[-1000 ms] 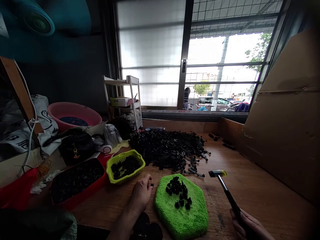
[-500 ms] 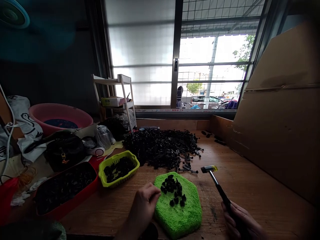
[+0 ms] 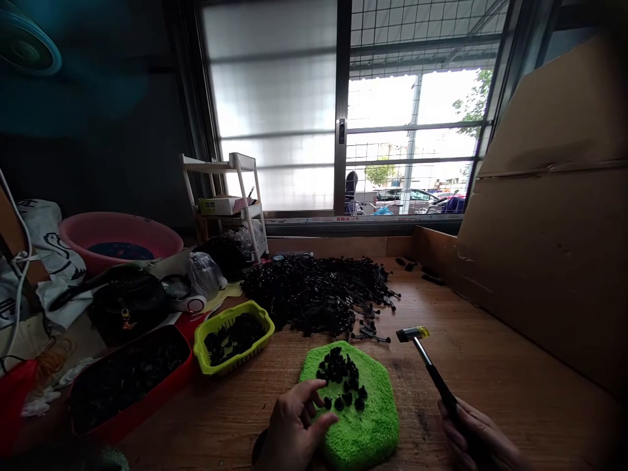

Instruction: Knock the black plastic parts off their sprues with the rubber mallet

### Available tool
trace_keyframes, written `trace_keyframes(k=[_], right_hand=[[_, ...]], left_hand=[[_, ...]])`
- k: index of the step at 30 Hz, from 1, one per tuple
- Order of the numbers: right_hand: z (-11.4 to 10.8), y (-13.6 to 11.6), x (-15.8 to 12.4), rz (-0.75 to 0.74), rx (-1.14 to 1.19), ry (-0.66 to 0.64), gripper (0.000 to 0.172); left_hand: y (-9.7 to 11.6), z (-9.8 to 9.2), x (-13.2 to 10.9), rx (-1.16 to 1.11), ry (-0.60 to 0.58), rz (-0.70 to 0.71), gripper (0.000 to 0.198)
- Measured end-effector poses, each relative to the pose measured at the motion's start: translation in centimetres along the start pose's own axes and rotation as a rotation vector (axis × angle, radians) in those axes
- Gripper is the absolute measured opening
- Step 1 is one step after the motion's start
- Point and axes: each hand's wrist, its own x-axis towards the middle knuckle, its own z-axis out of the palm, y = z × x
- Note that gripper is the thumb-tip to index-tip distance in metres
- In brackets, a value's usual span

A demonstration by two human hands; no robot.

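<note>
Over the left side of a fuzzy green pad (image 3: 363, 432), my left hand (image 3: 297, 418) has its thumb and index finger spread, with nothing visible between them. Just beyond those fingertips stands a small black piece (image 3: 328, 403). More small black plastic pieces (image 3: 337, 366) are bunched on the pad, some of them in a loose row. To the right of the pad, my right hand (image 3: 471, 428) is wrapped around the black handle of a small mallet (image 3: 422, 353). Its head, dark at one end and clear yellow at the other, is raised over the wooden table.
A large heap of black plastic parts (image 3: 318, 291) lies behind the pad. A yellow-green basket (image 3: 210, 367) and a red tray (image 3: 118, 428), both holding black pieces, sit to the left. A white shelf (image 3: 235, 160) stands near the window; a cardboard sheet (image 3: 549, 261) leans at right.
My left hand has moved slightly right over the pad, and its thumb and index finger have parted. One more black piece shows by its fingertips. The mallet stays nearly still.
</note>
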Motion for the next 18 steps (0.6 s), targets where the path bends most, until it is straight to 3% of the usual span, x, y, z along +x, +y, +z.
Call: trace_keyframes(k=[4,8,12,18], right_hand=[[-0.2,0.2,0.1,-0.006,0.01,-0.004,0.026],[-0.3,0.3,0.1,-0.014,0.017,-0.003,0.025],[-0.1,0.2,0.0,-0.009,0.008,0.004,0.026],[0.7,-0.3,-0.1,0.01,0.006,0.032,0.024]], left_hand=[[0.1,-0.4,1.8,-0.03,0.082,0.049,0.026],[0.1,-0.8,3.0,0.011,-0.01,0.201,0.023],[-0.7,-1.2,2.2,0.007,-0.01,0.203,0.022],[-1.2,-1.9,0.3,-0.03,0.082,0.138,0.016]])
